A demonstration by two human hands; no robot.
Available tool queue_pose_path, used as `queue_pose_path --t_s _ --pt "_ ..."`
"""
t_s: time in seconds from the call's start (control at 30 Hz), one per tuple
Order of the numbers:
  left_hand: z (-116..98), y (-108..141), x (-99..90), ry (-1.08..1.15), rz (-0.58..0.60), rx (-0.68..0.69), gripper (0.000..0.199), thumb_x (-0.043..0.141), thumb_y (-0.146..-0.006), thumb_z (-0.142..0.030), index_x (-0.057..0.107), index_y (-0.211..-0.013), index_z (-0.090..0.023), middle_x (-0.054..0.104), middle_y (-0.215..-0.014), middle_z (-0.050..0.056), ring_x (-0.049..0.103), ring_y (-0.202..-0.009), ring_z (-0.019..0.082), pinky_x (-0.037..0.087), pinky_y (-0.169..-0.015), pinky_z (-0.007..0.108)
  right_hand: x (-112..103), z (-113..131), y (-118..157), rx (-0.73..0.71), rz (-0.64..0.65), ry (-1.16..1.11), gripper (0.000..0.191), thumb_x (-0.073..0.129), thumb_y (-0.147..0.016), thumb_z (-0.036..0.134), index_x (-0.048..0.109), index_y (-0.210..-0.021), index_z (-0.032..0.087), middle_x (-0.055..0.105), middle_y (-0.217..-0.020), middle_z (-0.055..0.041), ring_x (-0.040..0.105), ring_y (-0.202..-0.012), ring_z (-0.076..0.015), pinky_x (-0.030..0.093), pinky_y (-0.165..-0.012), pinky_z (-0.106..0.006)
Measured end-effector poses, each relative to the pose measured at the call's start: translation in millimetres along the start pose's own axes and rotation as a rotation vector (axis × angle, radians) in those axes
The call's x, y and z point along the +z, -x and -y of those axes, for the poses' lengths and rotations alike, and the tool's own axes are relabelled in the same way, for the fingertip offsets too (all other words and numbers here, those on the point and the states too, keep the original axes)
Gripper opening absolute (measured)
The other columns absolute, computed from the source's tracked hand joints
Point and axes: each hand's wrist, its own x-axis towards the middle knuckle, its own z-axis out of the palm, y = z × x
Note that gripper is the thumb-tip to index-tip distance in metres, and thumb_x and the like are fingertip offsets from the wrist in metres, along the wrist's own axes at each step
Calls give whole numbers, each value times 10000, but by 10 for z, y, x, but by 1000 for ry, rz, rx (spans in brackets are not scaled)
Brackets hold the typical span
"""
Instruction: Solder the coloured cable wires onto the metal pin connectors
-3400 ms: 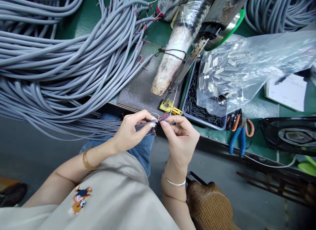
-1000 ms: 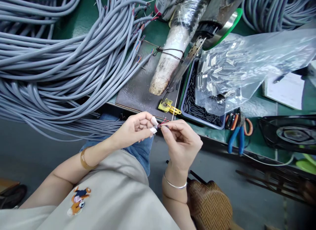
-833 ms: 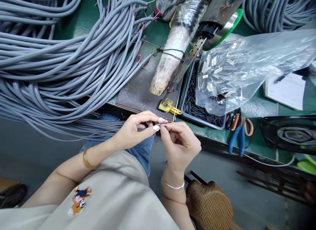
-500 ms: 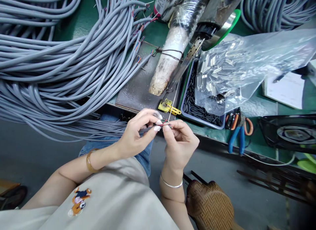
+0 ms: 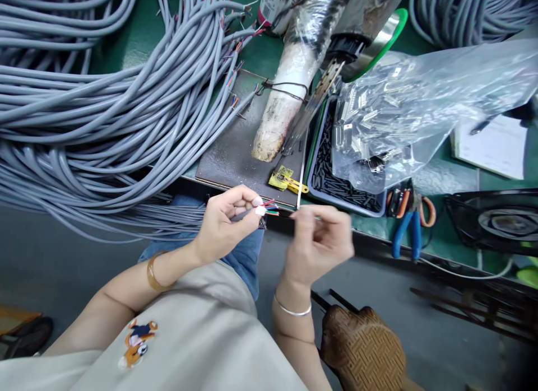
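Observation:
My left hand (image 5: 229,220) pinches a grey cable (image 5: 241,214) near its end, thumb and fingertips pressed together. Beyond the fingertips, thin coloured wires (image 5: 272,208) fan out, red, blue, green and orange among them. My right hand (image 5: 319,240) is a little to the right, apart from the wires and blurred. Its thumb and forefinger are closed together; whatever lies between them I cannot make out. A thin white strand (image 5: 301,181) runs up from just beside those fingertips. White coverings show on the left thumb and a finger.
Grey cables (image 5: 126,105) pile up on the left. Ahead lie a dark mat (image 5: 225,156), a yellow cutter (image 5: 292,182) and a wrapped white tube (image 5: 277,111). To the right are a tray of small black parts (image 5: 310,178), a clear bag (image 5: 437,99) and blue-handled pliers (image 5: 407,231).
My right hand has left the cable end and moved right and slightly down. The coloured wires now stick out spread apart from my left fingertips. My left hand has shifted slightly left.

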Motion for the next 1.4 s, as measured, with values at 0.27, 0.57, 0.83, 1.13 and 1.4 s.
queue_pose_path --t_s 0.27,0.57,0.83,1.13,1.4 --pt "-50 -54 -57 88 109 -76 292 814 -772 -348 585 -763 -166 493 -616 -64 348 -505 36 344 -482 166 -139 51 -117 138 536 9 260 672 -949 461 750 -1000 218 672 -685 18 553 -525 -102 403 -501 -245" --pt "-53 -46 -71 88 152 -113 287 773 -808 -351 568 -735 -164 473 -602 -62 328 -505 37 314 -480 174 -100 39 -128 -204 276 225 298 567 -1017 325 644 -749 222 621 -658 17 535 -569 -98 420 -576 -256" --pt "14 -40 -92 210 108 -122 263 773 -838 -334 578 -779 -169 484 -604 -64 350 -491 36 320 -472 164 -149 35 -94 57 502 10 212 692 -940 425 752 -986 227 651 -699 27 430 -490 -81 327 -481 -259" --pt "32 47 -60 39 67 -37 280 721 -898 -403 594 -815 -167 517 -678 -34 416 -562 57 357 -514 182 -63 95 -62 -36 254 114 247 615 -982 345 657 -780 210 575 -654 31 462 -521 -83 371 -506 -245" --pt "-13 -18 -82 255 95 -233 382 802 -805 -454 543 -774 -175 465 -572 -65 340 -470 38 249 -426 166 -129 71 -99 24 253 14 158 684 -949 354 772 -896 234 647 -706 15 557 -576 -96 363 -501 -248"
